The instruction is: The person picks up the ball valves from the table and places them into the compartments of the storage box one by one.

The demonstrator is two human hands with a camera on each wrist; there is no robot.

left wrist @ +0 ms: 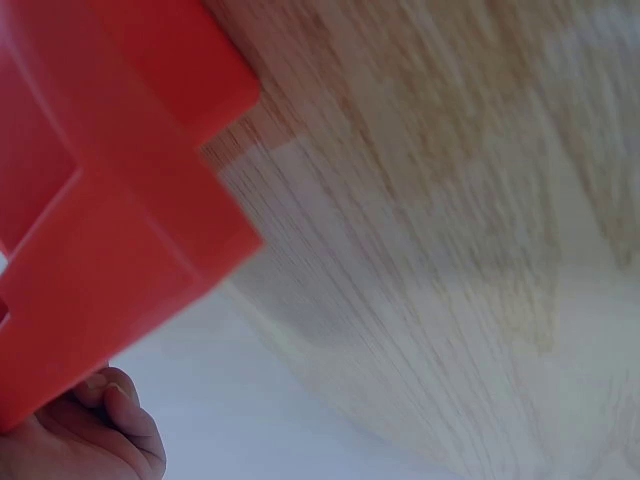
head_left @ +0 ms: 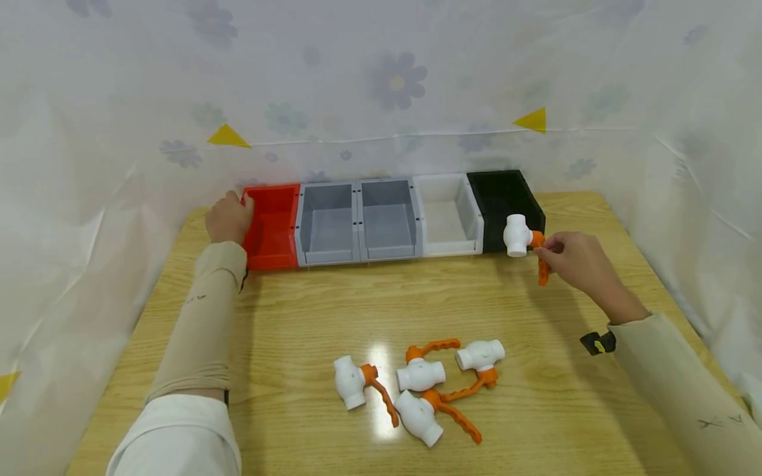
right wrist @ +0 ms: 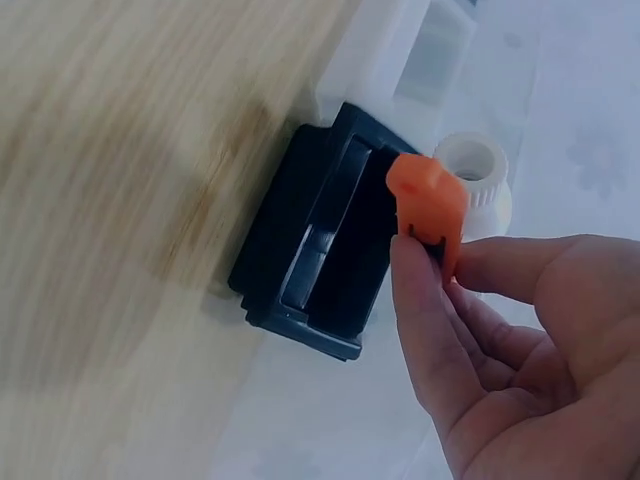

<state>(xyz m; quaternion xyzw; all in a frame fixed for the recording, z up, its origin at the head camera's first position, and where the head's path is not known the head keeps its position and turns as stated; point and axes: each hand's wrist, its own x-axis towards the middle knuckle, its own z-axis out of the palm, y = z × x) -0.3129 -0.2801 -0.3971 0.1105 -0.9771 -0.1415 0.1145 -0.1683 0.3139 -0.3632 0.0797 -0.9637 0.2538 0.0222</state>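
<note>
My right hand (head_left: 579,263) pinches a white ball valve (head_left: 515,235) by its orange handle (right wrist: 428,200), between thumb and fingers. The valve is in front of the black bin (head_left: 505,192), overlapping its front right part in the head view. My left hand (head_left: 229,218) grips the left rim of the red bin (head_left: 270,254), thumb over the edge. In the left wrist view, curled fingers (left wrist: 130,420) show beside the bin's red wall (left wrist: 120,240). Several more white valves (head_left: 421,375) with orange handles lie on the wooden table (head_left: 297,317), nearer the front.
Two grey bins (head_left: 327,254) and a white bin (head_left: 452,247) stand in a row between the red and black ones, along the table's back. Behind them hangs a flowered sheet (head_left: 333,79) with yellow tape pieces (head_left: 229,136). More sheeting closes both sides.
</note>
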